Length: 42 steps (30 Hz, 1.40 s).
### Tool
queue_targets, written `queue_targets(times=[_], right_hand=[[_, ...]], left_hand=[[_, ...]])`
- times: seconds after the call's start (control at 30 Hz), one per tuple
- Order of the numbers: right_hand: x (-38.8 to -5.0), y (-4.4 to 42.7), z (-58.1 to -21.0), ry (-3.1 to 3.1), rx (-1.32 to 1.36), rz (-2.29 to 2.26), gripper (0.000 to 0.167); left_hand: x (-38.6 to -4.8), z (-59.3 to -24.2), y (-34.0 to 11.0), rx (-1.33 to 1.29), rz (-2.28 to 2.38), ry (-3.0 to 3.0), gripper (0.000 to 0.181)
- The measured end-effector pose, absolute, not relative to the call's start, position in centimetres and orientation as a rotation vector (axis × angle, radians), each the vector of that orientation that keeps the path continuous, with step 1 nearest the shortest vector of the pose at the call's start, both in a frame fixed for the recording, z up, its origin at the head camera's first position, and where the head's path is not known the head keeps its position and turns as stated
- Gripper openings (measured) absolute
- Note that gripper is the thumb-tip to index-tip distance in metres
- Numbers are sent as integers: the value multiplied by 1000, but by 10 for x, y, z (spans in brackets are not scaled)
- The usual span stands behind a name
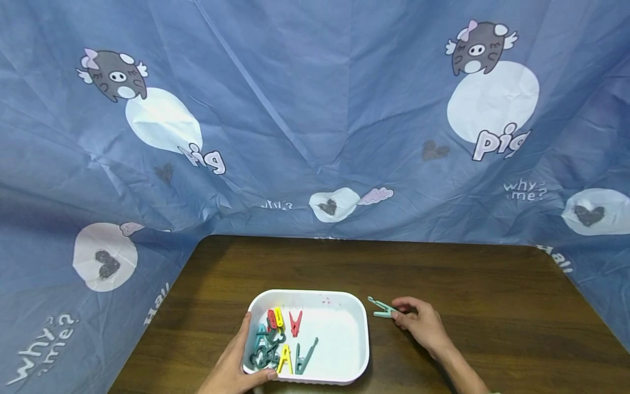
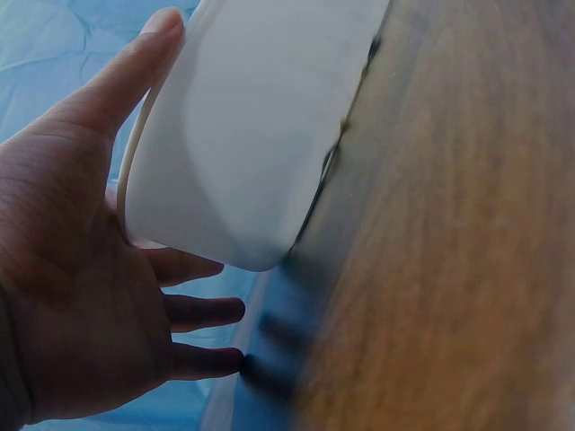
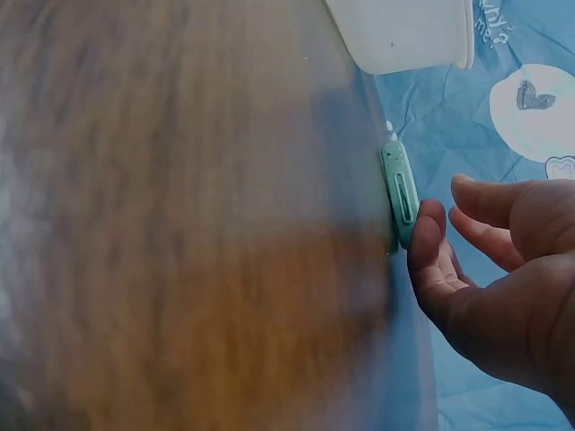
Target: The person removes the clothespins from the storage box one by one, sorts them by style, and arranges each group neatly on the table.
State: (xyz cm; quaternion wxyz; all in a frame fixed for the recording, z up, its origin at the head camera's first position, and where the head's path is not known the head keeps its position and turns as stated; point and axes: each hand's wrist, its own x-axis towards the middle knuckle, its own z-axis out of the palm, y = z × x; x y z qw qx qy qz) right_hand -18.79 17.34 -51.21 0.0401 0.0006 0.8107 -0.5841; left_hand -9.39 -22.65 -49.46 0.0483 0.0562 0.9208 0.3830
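Observation:
My left hand (image 1: 233, 358) grips the left end of a white tray (image 1: 343, 377), thumb on the near rim and fingers along the left side. In the left wrist view, the hand (image 2: 90, 269) has its thumb against the tray's wall (image 2: 243, 117) and other fingers extended. Clothespins lie in the tray: a red one (image 1: 295, 324), a yellow one (image 1: 285, 359) and several green ones. Right of the tray, a light green clothespin (image 1: 384, 313) rests on the table. My right hand (image 1: 425, 328) touches its end; in the right wrist view, a gap shows between the fingertips beside the clothespin (image 3: 401, 193).
The brown wooden table (image 1: 492, 295) extends around the tray, farther on the right side. A blue cloth (image 1: 295, 109) printed with pigs and hearts hangs behind the table and along its sides.

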Motion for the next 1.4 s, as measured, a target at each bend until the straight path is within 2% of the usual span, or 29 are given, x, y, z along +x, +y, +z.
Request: queue_targets(times=[1.4], right_hand=[[-184, 151, -465, 2530, -182, -1813, 35]], left_hand=[[-93, -493, -224, 114, 1177, 2790, 126]])
